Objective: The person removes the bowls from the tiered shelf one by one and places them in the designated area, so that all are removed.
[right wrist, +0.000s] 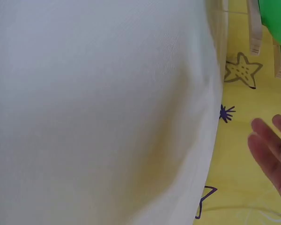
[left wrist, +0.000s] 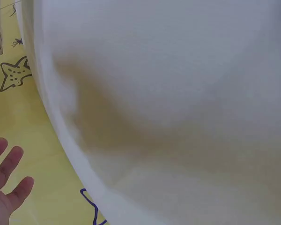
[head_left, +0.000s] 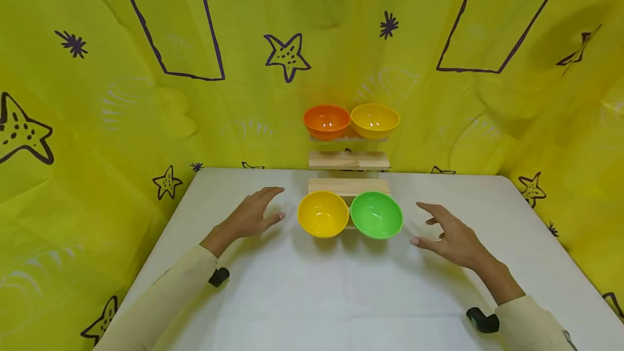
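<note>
A yellow bowl (head_left: 323, 214) and a green bowl (head_left: 377, 215) sit side by side on the lowest step of a wooden rack (head_left: 349, 160). On its top step are an orange bowl (head_left: 326, 122) and a second yellow bowl (head_left: 375, 121). My left hand (head_left: 251, 214) is over the table, left of the front yellow bowl and apart from it, fingers extended and holding nothing. To the right of the green bowl is my right hand (head_left: 450, 236), fingers spread and relaxed, touching nothing. In the right wrist view, part of the green bowl (right wrist: 277, 21) shows at the top corner.
The rack stands at the far edge of a white table (head_left: 292, 297). A yellow curtain (head_left: 341, 26) printed with stars and shells hangs behind and along both sides. Dark wrist mounts (head_left: 482, 320) are at both sleeves.
</note>
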Action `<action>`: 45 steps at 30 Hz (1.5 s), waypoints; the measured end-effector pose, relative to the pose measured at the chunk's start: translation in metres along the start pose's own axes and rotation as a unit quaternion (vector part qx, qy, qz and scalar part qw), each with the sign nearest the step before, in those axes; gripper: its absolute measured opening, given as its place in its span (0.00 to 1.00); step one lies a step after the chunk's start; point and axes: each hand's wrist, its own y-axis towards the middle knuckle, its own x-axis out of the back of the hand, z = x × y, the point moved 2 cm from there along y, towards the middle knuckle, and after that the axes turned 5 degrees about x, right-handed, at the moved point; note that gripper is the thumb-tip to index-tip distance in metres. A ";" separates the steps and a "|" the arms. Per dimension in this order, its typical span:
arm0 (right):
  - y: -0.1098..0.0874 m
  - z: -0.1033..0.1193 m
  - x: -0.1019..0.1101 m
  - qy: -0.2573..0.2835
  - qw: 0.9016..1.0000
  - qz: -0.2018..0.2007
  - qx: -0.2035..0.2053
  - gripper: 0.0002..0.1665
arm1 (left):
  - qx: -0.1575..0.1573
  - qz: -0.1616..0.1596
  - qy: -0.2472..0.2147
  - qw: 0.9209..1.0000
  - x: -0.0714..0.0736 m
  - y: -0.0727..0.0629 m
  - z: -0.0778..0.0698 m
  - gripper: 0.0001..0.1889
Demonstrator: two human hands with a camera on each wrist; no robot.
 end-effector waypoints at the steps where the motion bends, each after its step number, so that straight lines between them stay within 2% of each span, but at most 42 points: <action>1: 0.000 0.001 -0.001 0.009 1.000 -0.005 0.001 0.50 | 0.002 0.000 -0.007 1.000 0.000 0.002 0.000 0.35; 7: 0.005 0.004 -0.006 0.068 0.996 -0.048 0.036 0.41 | 0.014 0.006 -0.068 0.998 0.000 0.014 -0.001 0.31; 13: 0.009 0.010 -0.007 0.142 0.987 -0.059 0.058 0.36 | 0.029 0.013 -0.146 0.989 -0.001 0.026 -0.006 0.27; 18: 0.011 0.017 -0.008 0.170 0.983 -0.051 0.056 0.36 | 0.029 0.006 -0.185 0.982 -0.003 0.034 -0.010 0.25; 25: 0.011 0.021 -0.013 0.189 0.979 -0.047 0.057 0.42 | 0.027 0.002 -0.228 0.973 -0.006 0.047 -0.015 0.23; 30: 0.012 0.023 -0.018 0.202 0.976 -0.049 0.061 0.45 | 0.024 0.008 -0.243 0.970 -0.010 0.056 -0.016 0.24; 36: 0.014 0.025 -0.022 0.219 0.972 -0.051 0.064 0.48 | 0.040 0.023 -0.244 0.969 -0.013 0.064 -0.021 0.24; 45: 0.016 0.029 -0.027 0.223 0.972 -0.045 0.051 0.51 | 0.038 0.042 -0.251 0.966 -0.015 0.072 -0.025 0.26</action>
